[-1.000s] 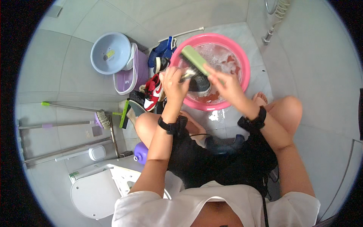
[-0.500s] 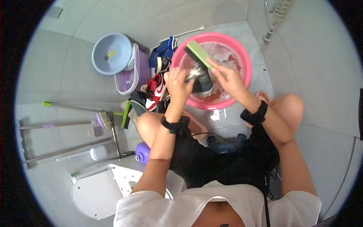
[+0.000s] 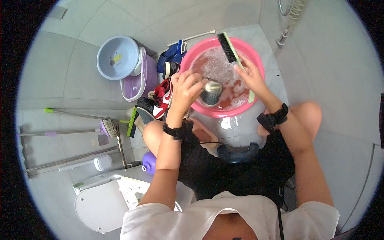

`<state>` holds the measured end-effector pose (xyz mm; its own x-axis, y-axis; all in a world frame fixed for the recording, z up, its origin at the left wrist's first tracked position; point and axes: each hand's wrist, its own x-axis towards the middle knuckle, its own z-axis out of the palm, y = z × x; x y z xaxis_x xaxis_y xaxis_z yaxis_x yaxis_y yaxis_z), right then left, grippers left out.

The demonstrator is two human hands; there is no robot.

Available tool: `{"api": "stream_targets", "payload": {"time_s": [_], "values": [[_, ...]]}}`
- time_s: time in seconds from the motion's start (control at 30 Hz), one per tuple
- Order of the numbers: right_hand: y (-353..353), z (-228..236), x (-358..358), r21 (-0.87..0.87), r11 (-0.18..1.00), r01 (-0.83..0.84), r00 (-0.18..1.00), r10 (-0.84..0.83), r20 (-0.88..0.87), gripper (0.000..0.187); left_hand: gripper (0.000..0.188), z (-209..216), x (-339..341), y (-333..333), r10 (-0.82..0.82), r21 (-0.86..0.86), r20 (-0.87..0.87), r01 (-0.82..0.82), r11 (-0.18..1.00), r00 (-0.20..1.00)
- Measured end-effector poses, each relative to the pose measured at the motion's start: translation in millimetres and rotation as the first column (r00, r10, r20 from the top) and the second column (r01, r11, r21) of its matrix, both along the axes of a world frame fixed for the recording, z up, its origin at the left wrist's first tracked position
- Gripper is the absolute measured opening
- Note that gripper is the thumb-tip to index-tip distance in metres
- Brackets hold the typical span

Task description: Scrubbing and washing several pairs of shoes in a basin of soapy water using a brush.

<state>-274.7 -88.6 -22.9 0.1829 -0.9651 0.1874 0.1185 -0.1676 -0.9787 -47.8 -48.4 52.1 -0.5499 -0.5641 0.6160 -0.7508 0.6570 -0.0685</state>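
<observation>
My left hand (image 3: pixel 187 90) is closed on a dark shoe (image 3: pixel 211 96), which it holds tilted over the left part of a pink basin (image 3: pixel 208 43). Cloudy reddish water with white foam fills the basin. Part of the shoe is hidden behind my fingers. Over the basin's right side, my right hand (image 3: pixel 252 76) grips a light green scrubbing brush (image 3: pixel 229 49). Its black bristles face left, apart from the shoe.
Left of the basin lie a red and white sneaker (image 3: pixel 163 98), a black and white shoe (image 3: pixel 171 69) and blue slippers (image 3: pixel 170 56). Beyond them stand a purple bucket (image 3: pixel 150 76) and a light blue basin (image 3: pixel 119 60). A shower hose (image 3: pixel 294 16) hangs at the right wall.
My right hand has moved the brush off the shoe, up and to the right, turning its bristles leftward. The shoe has turned in my left hand, which shifted slightly left.
</observation>
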Motion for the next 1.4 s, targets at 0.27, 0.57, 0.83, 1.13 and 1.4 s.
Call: {"api": "stream_targets", "payload": {"time_s": [0.27,0.57,0.83,1.13,1.4], "values": [[52,26,24,-0.246,0.969,-0.028,0.94,-0.059,-0.337,0.105,0.038,-8,-2,14,0.02,-0.105,-0.08,-0.029,0.994,0.997],[33,19,37,-0.205,0.937,0.283,0.942,-0.311,-0.123,0.08,0.076,-39,-48,10,0.537,0.611,-0.778,0.193,0.768,0.327],[41,31,37,-0.389,0.905,0.17,0.925,-0.283,-0.255,0.074,0.085,-52,-41,-1,0.583,0.655,-0.734,0.586,0.476,0.348],[51,29,35,-0.347,0.936,0.054,0.883,-0.207,-0.421,0.078,0.073,-48,-44,11,0.628,0.473,-0.774,0.733,0.489,0.081],[20,46,15,-0.284,0.929,-0.236,0.924,0.124,-0.362,0.047,0.076,-47,-29,3,0.695,0.491,-0.718,0.742,0.457,0.047]]}}
